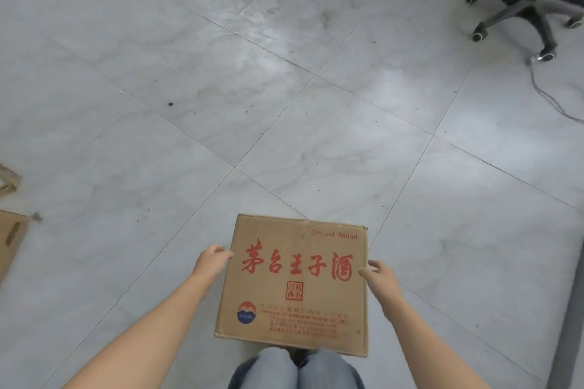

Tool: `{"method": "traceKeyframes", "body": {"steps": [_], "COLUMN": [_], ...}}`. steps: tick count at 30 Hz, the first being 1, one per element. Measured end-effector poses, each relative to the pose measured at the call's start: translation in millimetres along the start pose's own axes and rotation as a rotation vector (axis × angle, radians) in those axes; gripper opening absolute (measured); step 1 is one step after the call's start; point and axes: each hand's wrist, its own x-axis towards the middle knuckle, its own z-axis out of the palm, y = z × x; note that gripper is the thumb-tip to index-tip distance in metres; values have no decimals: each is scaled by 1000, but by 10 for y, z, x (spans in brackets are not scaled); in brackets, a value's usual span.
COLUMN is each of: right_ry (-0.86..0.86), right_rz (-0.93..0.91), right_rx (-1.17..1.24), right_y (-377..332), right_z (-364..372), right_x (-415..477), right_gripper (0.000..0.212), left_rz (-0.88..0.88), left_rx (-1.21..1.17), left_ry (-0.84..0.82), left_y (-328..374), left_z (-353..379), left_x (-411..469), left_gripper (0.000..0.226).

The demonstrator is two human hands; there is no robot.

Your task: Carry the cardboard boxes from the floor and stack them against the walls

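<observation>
We held the cardboard box (294,284), printed face up, between both hands, just ahead of the knees (295,369) and over the tiled floor (284,88). The left hand (213,257) gripped its left edge with curled fingers, and the right hand (379,275) gripped the right edge likewise. We judged the step in hand to be the carry. The next move called for a route to a wall that avoided the office chair (531,9) and the cable (550,95) beside it. More cardboard (9,237) lay at far left.
</observation>
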Motion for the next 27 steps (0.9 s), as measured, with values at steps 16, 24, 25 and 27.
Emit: {"method": "traceKeyframes", "body": {"steps": [16, 24, 25, 27], "right_ry": [42, 218, 249, 328], "right_rz": [27, -118, -134, -168], "right_rx": [327, 368, 397, 486], "right_y": [359, -727, -857, -1073], "right_z": [227, -756, -934, -1305], "right_x": [487, -861, -1090, -1589], "right_gripper": [45, 48, 47, 44], "left_rz": [-95, 146, 190, 281], "left_rx": [-305, -348, -332, -279], "left_ry": [-76, -44, -62, -110], "left_y": [-313, 939, 1169, 1642], "left_z": [326, -246, -324, -444], "left_x": [395, -1093, -1317, -1804], "left_gripper": [39, 39, 39, 43]}}
